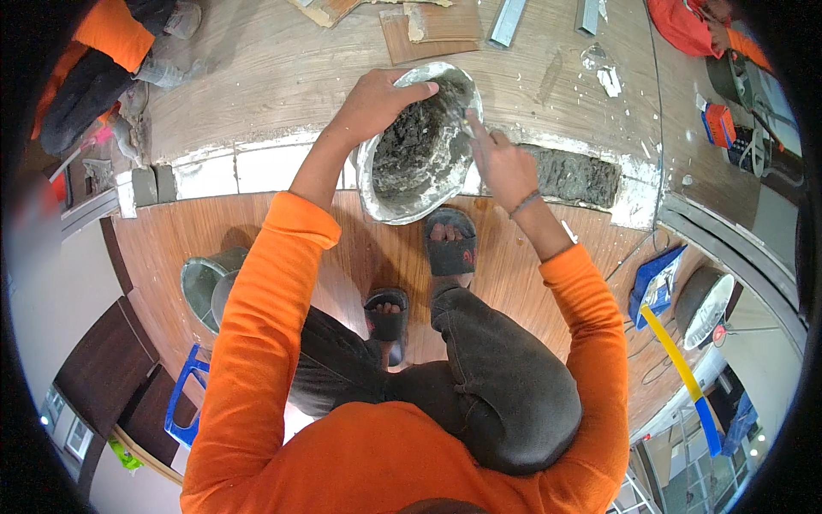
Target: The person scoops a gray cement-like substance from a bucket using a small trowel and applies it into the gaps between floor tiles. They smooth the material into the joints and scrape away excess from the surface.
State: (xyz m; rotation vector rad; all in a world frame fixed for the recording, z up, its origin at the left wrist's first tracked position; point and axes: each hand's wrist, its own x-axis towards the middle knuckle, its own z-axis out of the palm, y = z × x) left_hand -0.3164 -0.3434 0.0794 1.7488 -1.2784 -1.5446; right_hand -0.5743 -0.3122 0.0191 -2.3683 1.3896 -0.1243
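Note:
My left hand grips the far left rim of a round bucket, its thumb over the edge. The bucket is tilted, its mouth facing me, and its rim is smeared white. Dark grey wet mortar coats the inside. My right hand is closed at the bucket's right side, its index finger pointing toward the rim. A small tool end shows at its fingertips, but I cannot make out its kind. Beside that hand, dark grey mortar fills part of a strip in the floor.
White tiles line the strip on the left. Broken boards and metal channel pieces lie beyond. Another bucket stands at left. On the right are a blue dustpan with a yellow handle and a round basin. Other people are at both far corners.

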